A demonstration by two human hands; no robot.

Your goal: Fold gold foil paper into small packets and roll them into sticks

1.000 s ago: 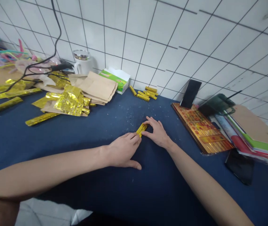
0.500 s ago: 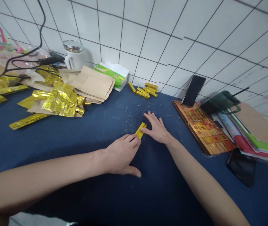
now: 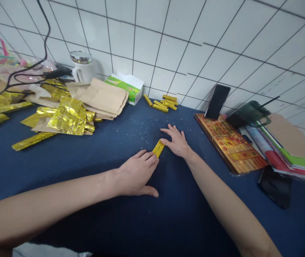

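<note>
A small folded strip of gold foil paper [image 3: 158,148] lies on the dark blue tabletop [image 3: 109,146] between my hands. My left hand [image 3: 138,173] rests flat with its fingertips over the strip's near end, its thumb stretched apart toward me. At the far end, the thumb of my right hand [image 3: 177,142] touches the strip while its other fingers spread out above the table. Part of the strip is hidden under the left fingers. Beyond the hands, near the wall, sits a small pile of similar gold foil pieces [image 3: 168,102].
On the left lie gold foil sheets [image 3: 68,116] and brown paper [image 3: 101,94], with a white mug [image 3: 83,69] and green tissue pack [image 3: 127,87] behind. A phone [image 3: 218,101] leans upright on a patterned box [image 3: 229,142] at right, beside a dark pitcher [image 3: 251,114] and another phone [image 3: 275,185].
The right thumb has shifted slightly onto the strip's far end, and the strip looks flatter there. The left hand keeps nearly the same place; the whole view has moved a little.
</note>
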